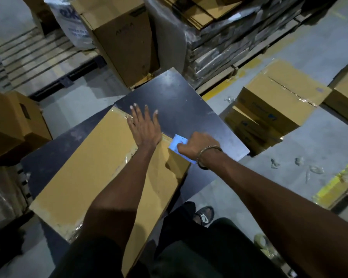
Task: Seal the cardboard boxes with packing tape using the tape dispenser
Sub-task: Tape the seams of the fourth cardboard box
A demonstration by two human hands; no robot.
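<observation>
Head view: I stand over a dark table (175,101) with a cardboard box (92,177) lying flat on it, long side running from near my body toward the far corner; clear packing tape (127,157) runs shiny along the box top and wrinkles at its far end and near corner; my left hand (144,127) lies flat on the far end of the box, fingers spread straight, fingertips reaching past the box edge over the table, pressing down, gripping nothing; my right hand (197,145) is curled round a light blue tape dispenser (178,146) at the right edge of the box, just beside my left wrist, the dispenser touching the box top; a metal bangle (207,155) sits on my right wrist; my foot in a dark sandal (204,216) shows below the table edge on the grey floor (289,153); to the right on the floor sit taped boxes (279,97), well apart from the table; crumpled tape scraps (309,167) lie near a yellow floor line; behind the table stands a tall carton (125,41) beside a wrapped pallet stack (229,41); more cartons (14,125) on the left.
</observation>
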